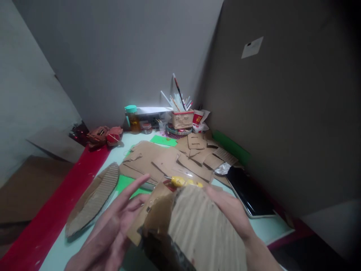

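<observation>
Close in front of me is a built-up cardboard piece [205, 229], with a ribbed face and dark, ragged edges. My right hand [232, 209] grips its right side, the fingers partly hidden behind it. On the left, my left hand [117, 224] is open with its index finger stretched out, beside a flat brown cardboard strip [138, 227] at the piece's left edge; whether it touches is hard to tell. Just beyond the piece lies a yellow-handled tool [183, 182] with a metal tip, its kind unclear.
A long oval cardboard cutout [94, 201] lies left. Cardboard scraps [194, 162] cover the table's middle. A dark-screened tablet-like device [251, 192] lies right. At the back stand a bottle [133, 120] and a box [182, 119] of brushes and sticks. A grey panel [276, 124] rises right.
</observation>
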Tool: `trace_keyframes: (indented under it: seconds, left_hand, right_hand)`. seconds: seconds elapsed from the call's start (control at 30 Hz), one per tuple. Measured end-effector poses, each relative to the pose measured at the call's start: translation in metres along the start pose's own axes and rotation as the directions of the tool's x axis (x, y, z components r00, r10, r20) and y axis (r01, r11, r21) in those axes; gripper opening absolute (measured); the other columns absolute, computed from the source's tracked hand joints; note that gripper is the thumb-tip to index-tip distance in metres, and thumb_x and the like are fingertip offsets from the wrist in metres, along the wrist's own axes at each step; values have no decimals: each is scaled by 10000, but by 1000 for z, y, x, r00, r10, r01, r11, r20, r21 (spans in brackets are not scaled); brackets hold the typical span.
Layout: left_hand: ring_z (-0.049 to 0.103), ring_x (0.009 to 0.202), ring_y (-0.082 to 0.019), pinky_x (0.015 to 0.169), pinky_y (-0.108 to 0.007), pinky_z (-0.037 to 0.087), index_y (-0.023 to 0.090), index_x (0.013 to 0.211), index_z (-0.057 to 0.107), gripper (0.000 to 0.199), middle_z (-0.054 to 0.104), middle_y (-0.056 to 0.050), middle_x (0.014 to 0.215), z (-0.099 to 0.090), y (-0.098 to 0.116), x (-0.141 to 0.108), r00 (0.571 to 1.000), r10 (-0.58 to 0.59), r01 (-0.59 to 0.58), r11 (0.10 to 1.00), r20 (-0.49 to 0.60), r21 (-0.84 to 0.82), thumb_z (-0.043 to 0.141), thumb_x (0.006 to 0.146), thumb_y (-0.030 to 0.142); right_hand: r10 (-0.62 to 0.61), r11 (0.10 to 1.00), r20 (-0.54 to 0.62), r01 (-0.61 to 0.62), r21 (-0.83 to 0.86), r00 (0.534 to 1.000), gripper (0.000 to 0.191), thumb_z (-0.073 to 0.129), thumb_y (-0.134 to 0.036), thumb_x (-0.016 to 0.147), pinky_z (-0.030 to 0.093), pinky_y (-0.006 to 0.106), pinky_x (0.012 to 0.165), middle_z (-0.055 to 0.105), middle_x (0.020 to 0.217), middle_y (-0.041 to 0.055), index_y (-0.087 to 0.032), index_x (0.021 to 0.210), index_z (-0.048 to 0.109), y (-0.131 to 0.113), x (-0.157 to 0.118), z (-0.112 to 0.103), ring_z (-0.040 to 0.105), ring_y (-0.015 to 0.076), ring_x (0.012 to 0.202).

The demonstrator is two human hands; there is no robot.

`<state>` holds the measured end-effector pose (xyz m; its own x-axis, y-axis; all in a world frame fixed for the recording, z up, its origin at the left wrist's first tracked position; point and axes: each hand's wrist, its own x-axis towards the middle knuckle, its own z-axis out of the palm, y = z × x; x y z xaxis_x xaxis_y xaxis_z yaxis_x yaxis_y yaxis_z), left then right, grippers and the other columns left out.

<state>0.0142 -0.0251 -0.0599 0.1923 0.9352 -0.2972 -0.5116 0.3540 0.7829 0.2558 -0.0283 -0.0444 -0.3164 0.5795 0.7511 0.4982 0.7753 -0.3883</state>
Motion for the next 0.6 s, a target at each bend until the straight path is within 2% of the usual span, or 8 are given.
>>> trace_keyframes:
  seconds: [0.03,0.1,0.17,0.23,0.33,0.43,0.5,0.6]
  left_hand:
    - [760,1077,-406,839,-440,663,341,1318,720,734,772,-108,1266,2,1,0,998,-33,33,999,49,-10,904,622,487]
    - [648,1280,-435,939,-485,631,358,1402,650,799,681,-84,1434,9,3,-2,996,-81,83,995,48,-52,888,647,463]
    - [578,1369,-419,1057,-482,561,349,1303,723,708,703,-53,1402,20,7,-6,992,-120,122,988,32,-93,909,622,406]
    - [542,1405,-416,1093,-497,530,376,1200,772,633,700,-16,1403,28,10,-9,989,-144,147,987,37,-69,931,589,415]
    - [516,1428,-412,1111,-490,521,405,1134,788,628,668,24,1445,30,12,-11,992,-127,128,991,-22,50,956,533,475]
    - [473,1468,-383,1145,-447,494,429,1218,735,747,638,41,1484,25,9,-11,994,-89,96,988,-65,122,952,509,517]
    - [465,1475,-379,1147,-455,491,440,1335,647,885,633,30,1491,24,6,-9,996,-83,86,986,-26,141,949,506,519]
    - [490,1447,-417,1109,-488,524,390,1489,499,1081,667,-29,1456,25,5,-4,998,-43,32,975,46,221,932,512,552]
  right_hand:
    - [33,999,37,-34,28,999,236,371,-311,1099,426,260,511,536,691,-23,-229,944,529,0,3,-3,535,149,550]
    - [130,984,131,-145,107,983,185,458,-296,1040,405,268,535,484,717,-28,-246,863,478,0,8,-9,476,152,586]
    - [203,952,242,-249,179,949,120,500,-258,974,417,283,629,506,788,-21,-248,861,462,5,12,-12,480,162,668]
    - [226,934,324,-299,197,919,41,514,-221,942,417,302,738,551,872,-12,-240,916,489,11,17,-15,493,166,740]
    - [213,937,370,-296,186,904,58,525,-179,953,385,299,798,551,882,-30,-233,941,509,20,23,-16,480,146,739]
    - [173,944,397,-267,195,901,104,520,-132,962,374,271,828,553,889,-44,-233,946,508,24,29,-15,483,133,771]
    - [151,947,407,-250,202,901,126,522,-105,963,373,254,843,582,940,-40,-231,961,517,25,31,-15,486,130,809]
    - [118,953,399,-216,212,909,125,552,-112,964,379,247,848,614,1009,-25,-217,1031,551,26,33,-14,480,131,812]
